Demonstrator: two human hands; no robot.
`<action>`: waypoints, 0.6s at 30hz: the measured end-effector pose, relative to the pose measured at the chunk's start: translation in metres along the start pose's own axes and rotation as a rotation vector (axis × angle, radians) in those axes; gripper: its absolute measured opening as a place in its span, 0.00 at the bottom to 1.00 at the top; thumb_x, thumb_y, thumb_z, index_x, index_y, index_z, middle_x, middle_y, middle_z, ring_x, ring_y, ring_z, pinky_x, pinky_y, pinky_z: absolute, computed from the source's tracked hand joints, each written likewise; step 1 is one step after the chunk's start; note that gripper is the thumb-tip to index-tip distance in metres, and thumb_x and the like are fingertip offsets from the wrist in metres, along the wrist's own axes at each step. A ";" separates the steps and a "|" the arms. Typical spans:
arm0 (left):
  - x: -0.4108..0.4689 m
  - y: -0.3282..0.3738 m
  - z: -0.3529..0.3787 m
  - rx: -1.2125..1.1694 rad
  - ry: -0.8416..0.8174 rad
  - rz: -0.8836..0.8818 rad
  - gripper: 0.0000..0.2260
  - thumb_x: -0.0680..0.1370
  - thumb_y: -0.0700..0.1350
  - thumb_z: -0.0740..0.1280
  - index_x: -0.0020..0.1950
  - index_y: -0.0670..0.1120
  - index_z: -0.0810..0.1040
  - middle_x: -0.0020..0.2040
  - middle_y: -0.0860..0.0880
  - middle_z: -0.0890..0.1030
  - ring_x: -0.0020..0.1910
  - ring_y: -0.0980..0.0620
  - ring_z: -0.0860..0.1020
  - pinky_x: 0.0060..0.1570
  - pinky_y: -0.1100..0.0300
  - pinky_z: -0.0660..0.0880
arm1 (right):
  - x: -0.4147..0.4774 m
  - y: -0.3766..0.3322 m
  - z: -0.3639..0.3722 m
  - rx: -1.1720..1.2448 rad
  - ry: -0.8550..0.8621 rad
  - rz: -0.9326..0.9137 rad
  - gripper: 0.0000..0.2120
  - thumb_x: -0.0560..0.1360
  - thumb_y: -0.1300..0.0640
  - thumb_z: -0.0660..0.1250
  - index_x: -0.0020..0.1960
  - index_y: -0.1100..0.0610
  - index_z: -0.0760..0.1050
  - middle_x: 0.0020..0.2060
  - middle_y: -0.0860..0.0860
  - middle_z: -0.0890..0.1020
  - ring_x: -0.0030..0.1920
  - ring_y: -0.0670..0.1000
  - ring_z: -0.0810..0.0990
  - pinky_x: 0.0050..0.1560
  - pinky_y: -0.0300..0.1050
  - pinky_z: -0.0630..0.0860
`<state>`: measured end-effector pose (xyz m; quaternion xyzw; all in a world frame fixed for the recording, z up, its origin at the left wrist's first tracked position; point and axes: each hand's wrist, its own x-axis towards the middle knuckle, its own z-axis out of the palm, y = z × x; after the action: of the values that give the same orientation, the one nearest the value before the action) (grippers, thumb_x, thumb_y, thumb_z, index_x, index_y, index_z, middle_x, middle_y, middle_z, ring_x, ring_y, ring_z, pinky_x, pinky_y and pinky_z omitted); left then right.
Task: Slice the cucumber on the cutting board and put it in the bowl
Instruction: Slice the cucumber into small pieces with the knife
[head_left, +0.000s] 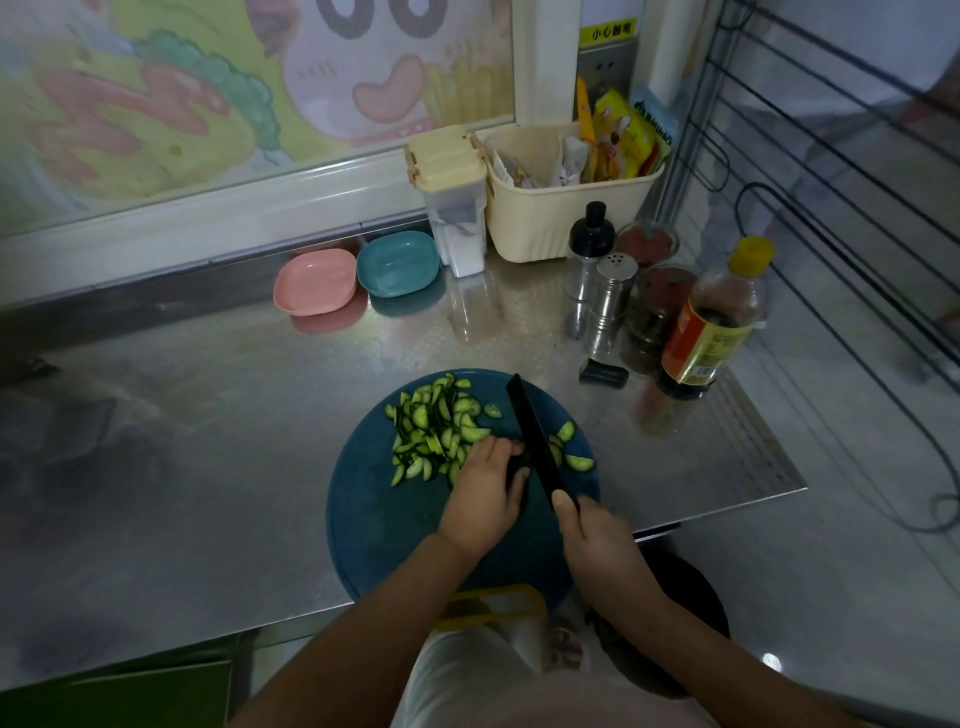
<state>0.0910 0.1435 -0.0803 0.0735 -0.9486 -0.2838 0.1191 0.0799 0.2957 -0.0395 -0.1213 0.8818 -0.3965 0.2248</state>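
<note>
Nearest, my right hand (597, 535) grips the knife (535, 441); left hand (483, 493) curls on the cucumber stub (519, 464) at 11 o'clock of it, wet and slippery, I judge.

Both bare forearms reach forward. The left grip (485, 483) lies palm down, fingers curled over the cucumber (519, 464). The right grip (597, 535) wraps the knife (535, 441) handle, one finger laid on top.
</note>
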 end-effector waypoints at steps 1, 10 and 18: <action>0.000 0.000 0.000 0.004 -0.001 0.006 0.06 0.76 0.39 0.66 0.52 0.40 0.75 0.48 0.44 0.75 0.49 0.47 0.72 0.48 0.62 0.66 | 0.000 -0.001 0.001 -0.005 -0.003 -0.001 0.19 0.82 0.50 0.52 0.34 0.54 0.63 0.29 0.50 0.70 0.29 0.45 0.68 0.30 0.33 0.66; 0.000 -0.001 -0.001 -0.008 0.006 -0.002 0.08 0.76 0.40 0.66 0.54 0.41 0.76 0.49 0.44 0.75 0.49 0.47 0.74 0.49 0.62 0.68 | 0.015 -0.009 0.007 -0.098 -0.044 0.038 0.18 0.82 0.48 0.50 0.34 0.52 0.61 0.30 0.49 0.69 0.29 0.45 0.67 0.28 0.38 0.63; -0.001 -0.001 -0.003 -0.049 0.008 0.006 0.11 0.76 0.42 0.62 0.57 0.40 0.75 0.50 0.44 0.75 0.51 0.53 0.70 0.52 0.65 0.66 | 0.014 -0.003 0.006 0.053 -0.038 0.073 0.19 0.82 0.48 0.51 0.35 0.55 0.65 0.30 0.52 0.72 0.31 0.49 0.71 0.29 0.37 0.63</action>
<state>0.0932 0.1414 -0.0787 0.0686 -0.9411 -0.3065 0.1254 0.0711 0.2844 -0.0451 -0.0907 0.8703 -0.4090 0.2590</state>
